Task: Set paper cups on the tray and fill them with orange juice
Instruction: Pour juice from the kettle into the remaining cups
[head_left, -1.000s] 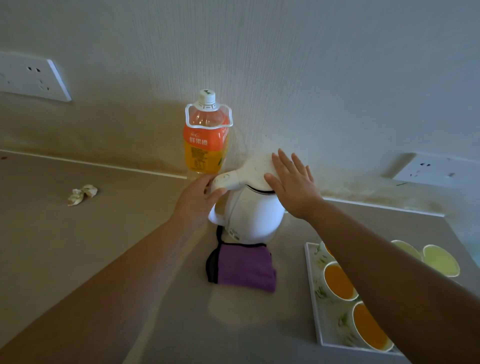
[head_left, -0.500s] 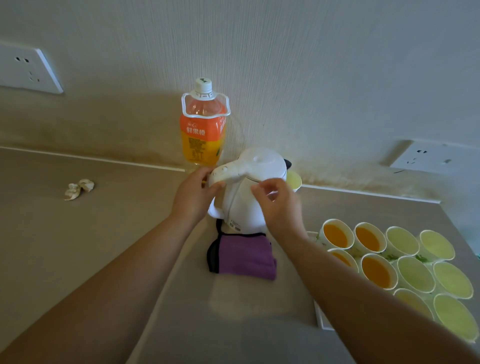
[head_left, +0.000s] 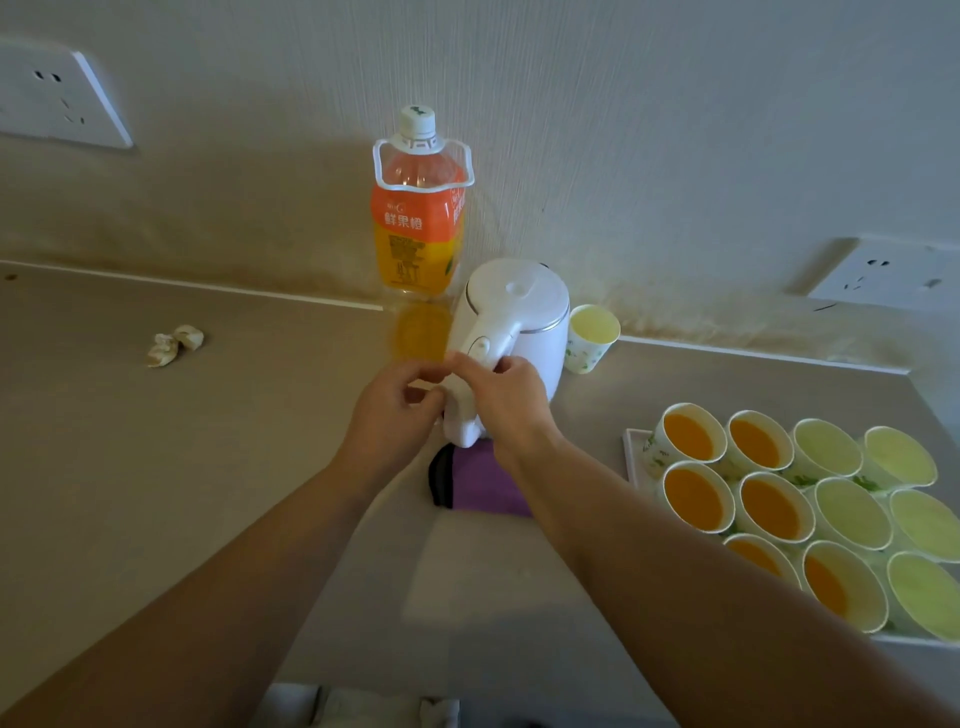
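Mid-frame, the right hand (head_left: 506, 402) wraps the handle (head_left: 482, 347) of the white electric kettle (head_left: 524, 304); the left hand (head_left: 392, 415) curls beside it (gripping or not, I cannot tell). The kettle is probably heavy and rigid: lift it by that handle.

Twelve paper cups (head_left: 852, 512) show: eleven on the one tray (head_left: 635, 457), six holding orange juice (head_left: 771, 512) and five empty, and one empty by the one kettle (head_left: 519, 312). There is one bottle (head_left: 418, 228), one purple cloth (head_left: 488, 491), two wall sockets (head_left: 62, 98) and two crumpled scraps (head_left: 176, 343).
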